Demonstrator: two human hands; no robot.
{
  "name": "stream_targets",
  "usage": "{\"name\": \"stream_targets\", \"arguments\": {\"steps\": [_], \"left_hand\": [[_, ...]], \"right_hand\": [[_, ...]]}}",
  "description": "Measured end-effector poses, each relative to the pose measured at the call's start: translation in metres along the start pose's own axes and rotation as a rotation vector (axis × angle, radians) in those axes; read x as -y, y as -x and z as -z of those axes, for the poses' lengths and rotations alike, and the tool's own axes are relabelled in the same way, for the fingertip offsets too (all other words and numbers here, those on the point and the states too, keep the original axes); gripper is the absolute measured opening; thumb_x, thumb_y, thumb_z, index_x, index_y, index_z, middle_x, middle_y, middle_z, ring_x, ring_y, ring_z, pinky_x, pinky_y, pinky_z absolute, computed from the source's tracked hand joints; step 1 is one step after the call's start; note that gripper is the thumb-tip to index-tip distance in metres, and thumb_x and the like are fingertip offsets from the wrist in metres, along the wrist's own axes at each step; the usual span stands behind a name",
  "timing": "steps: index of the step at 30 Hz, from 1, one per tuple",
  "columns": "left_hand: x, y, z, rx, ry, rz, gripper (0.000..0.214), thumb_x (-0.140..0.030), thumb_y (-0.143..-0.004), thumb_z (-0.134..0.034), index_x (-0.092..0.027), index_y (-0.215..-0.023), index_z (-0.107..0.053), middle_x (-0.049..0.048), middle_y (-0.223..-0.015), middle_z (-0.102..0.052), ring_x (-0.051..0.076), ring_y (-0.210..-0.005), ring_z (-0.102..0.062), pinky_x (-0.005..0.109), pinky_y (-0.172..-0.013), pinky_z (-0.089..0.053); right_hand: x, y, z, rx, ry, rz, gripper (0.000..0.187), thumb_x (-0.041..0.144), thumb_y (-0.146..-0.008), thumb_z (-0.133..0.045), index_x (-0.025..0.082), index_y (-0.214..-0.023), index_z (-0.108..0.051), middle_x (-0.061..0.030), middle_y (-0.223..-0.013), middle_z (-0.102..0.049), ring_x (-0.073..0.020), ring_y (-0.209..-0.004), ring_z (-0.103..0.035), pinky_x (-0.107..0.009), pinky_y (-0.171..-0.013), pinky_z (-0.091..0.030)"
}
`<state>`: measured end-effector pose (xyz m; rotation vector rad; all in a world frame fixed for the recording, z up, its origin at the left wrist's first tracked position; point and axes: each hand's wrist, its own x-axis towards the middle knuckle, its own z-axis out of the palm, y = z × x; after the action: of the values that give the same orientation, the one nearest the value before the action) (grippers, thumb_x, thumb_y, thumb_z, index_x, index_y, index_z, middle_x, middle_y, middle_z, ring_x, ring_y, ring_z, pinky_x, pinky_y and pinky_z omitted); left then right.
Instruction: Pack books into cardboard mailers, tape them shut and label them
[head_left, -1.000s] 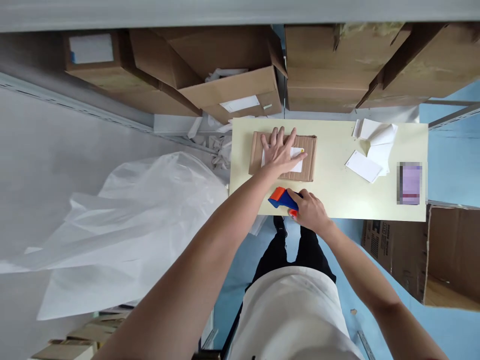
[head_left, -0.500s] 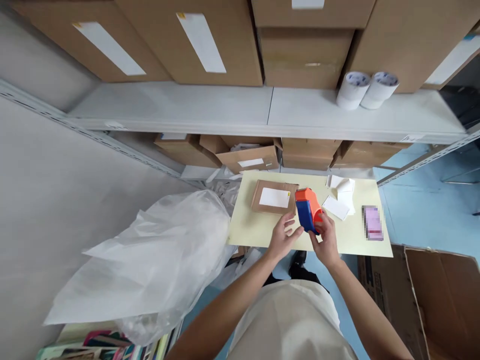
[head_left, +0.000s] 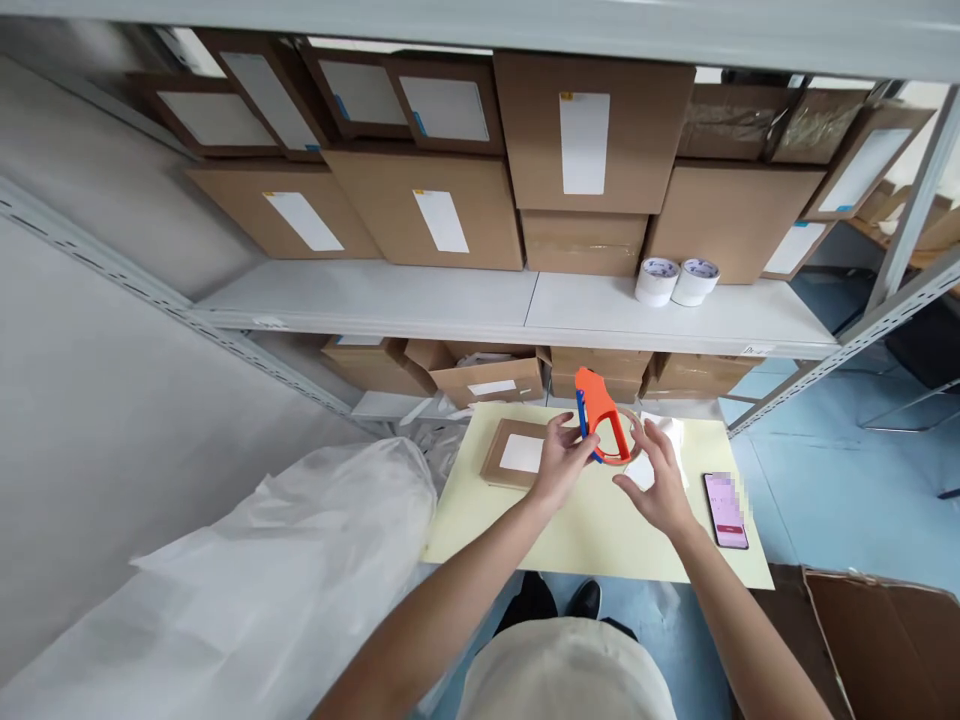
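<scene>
Both hands are raised over a pale yellow table point(head_left: 585, 540). My left hand point(head_left: 559, 460) grips an orange and blue tape dispenser point(head_left: 596, 415) by its left side. My right hand point(head_left: 656, 480) has its fingers curled around the brownish tape roll point(head_left: 626, 445) at the dispenser's lower right. A flat cardboard parcel point(head_left: 502, 455) with a white label lies on the table just left of my left hand.
White paper slips point(head_left: 664, 440) and a phone point(head_left: 726, 510) lie on the table's right part. A big clear plastic bag point(head_left: 262, 580) stands at the left. Metal shelves behind hold cardboard boxes point(head_left: 592, 130) and two tape rolls point(head_left: 675, 282). An open carton point(head_left: 885, 630) sits at lower right.
My left hand left the parcel and joined my right hand at the dispenser, which rose from the table edge and turned on its side. The camera tilted up to the shelves.
</scene>
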<state>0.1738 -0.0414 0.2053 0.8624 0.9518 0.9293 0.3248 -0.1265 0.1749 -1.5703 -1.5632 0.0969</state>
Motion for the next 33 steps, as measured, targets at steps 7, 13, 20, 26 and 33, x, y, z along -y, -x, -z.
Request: {"name": "stream_targets", "arguments": {"steps": [7,13,20,26,33], "left_hand": [[-0.076,-0.111,-0.031,0.032,-0.406,-0.443,0.03,-0.039,-0.084,-0.064,-0.019,-0.106,-0.061,0.0112,-0.115,-0.066,0.021,-0.102,-0.066,0.032,-0.086,-0.052],[-0.107,-0.199,-0.037,0.107,-0.569,-0.542,0.026,-0.039,-0.089,-0.055,-0.017,-0.081,-0.067,0.0056,-0.077,-0.068,0.02,-0.083,-0.064,0.03,-0.078,-0.05],[-0.097,-0.231,-0.029,0.142,-0.615,-0.591,0.026,-0.038,-0.09,-0.053,-0.016,-0.094,-0.067,0.0105,-0.093,-0.069,0.021,-0.092,-0.064,0.032,-0.084,-0.051],[-0.055,-0.162,0.087,0.029,-0.703,-0.703,0.039,-0.047,-0.09,-0.047,-0.02,-0.114,-0.061,0.0122,-0.119,-0.063,0.025,-0.116,-0.058,0.039,-0.098,-0.049],[0.07,-0.087,0.261,-0.327,-0.757,0.063,0.057,-0.066,-0.075,-0.05,-0.02,-0.109,-0.059,0.0159,-0.125,-0.063,0.036,-0.123,-0.056,0.051,-0.1,-0.047]], "right_hand": [[-0.014,-0.138,-0.016,-0.12,-0.048,-0.08,0.05,0.049,-0.081,-0.067,0.025,-0.123,-0.057,-0.0145,-0.131,-0.052,-0.0315,-0.128,-0.049,-0.054,-0.103,-0.046],[-0.039,-0.211,-0.051,-0.181,-0.191,-0.209,0.058,0.05,-0.075,-0.072,0.021,-0.122,-0.055,-0.0137,-0.122,-0.056,-0.0261,-0.11,-0.059,-0.047,-0.093,-0.053],[-0.058,-0.234,-0.075,-0.177,-0.304,-0.309,0.078,0.051,-0.072,-0.073,0.019,-0.136,-0.04,-0.0188,-0.137,-0.048,-0.028,-0.119,-0.057,-0.046,-0.098,-0.05],[-0.058,-0.122,-0.083,-0.215,-0.114,-0.33,0.068,0.043,-0.084,-0.06,0.024,-0.144,-0.034,-0.0177,-0.145,-0.043,-0.0311,-0.133,-0.046,-0.054,-0.105,-0.043],[-0.062,0.093,-0.161,0.246,-0.142,-0.576,0.08,0.034,-0.068,-0.072,0.03,-0.142,-0.04,-0.0138,-0.133,-0.057,-0.0371,-0.12,-0.059,-0.06,-0.092,-0.053]]}}
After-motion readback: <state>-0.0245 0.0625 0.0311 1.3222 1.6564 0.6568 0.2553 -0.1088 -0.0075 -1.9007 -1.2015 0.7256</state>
